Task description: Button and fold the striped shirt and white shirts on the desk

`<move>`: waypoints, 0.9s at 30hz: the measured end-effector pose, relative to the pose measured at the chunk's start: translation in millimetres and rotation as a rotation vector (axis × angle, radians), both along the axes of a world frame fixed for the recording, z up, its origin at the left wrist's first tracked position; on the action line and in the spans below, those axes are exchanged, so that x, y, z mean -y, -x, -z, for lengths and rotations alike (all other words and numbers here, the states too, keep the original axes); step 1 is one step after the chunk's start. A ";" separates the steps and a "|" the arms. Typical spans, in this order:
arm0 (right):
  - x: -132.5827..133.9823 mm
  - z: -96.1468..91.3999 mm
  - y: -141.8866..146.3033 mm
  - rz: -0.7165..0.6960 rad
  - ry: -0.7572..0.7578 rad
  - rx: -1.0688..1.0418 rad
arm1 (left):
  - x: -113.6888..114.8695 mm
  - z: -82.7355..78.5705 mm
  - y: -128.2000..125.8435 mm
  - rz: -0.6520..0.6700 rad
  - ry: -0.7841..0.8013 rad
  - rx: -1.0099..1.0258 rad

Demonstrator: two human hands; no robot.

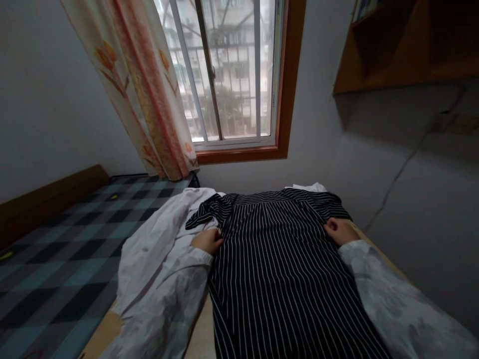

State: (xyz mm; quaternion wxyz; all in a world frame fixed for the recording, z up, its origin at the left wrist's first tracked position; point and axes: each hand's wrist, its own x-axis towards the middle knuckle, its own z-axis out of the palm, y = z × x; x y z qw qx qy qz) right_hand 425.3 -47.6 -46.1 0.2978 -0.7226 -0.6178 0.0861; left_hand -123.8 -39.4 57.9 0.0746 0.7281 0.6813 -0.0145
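A black shirt with thin white stripes [277, 269] lies spread out in front of me, its short sleeves reaching to either side at the far end. My left hand [208, 241] is closed on the shirt's left edge, just below the sleeve. On the opposite edge, my right hand [340, 232] pinches the fabric below the right sleeve. A white cloth garment [157, 254] lies crumpled to the left, partly under the striped sleeve and beside my left forearm. The shirt's lower end runs out of view.
Under the clothes is a light wooden tabletop [201, 329]. A bed with a dark checked cover [75, 259] stands to the left. Ahead are a window [235, 75] and a flowered curtain [149, 99]. A wooden wall shelf [404, 55] hangs at upper right, with a cable [398, 172] below.
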 end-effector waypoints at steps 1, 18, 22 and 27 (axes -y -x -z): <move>3.2 1.0 -1.0 0.004 -0.006 0.000 | 1.2 -2.0 -0.7 -0.010 0.001 0.003; 14.1 11.3 7.8 0.052 -0.127 0.093 | -56.3 -47.2 59.4 -0.256 -0.267 0.135; 13.7 5.8 7.7 0.097 -0.118 0.060 | -78.8 -60.7 43.5 -0.140 -0.354 0.523; 14.4 1.7 6.1 0.118 -0.184 -0.004 | -99.5 -70.5 -31.6 0.133 -0.284 0.903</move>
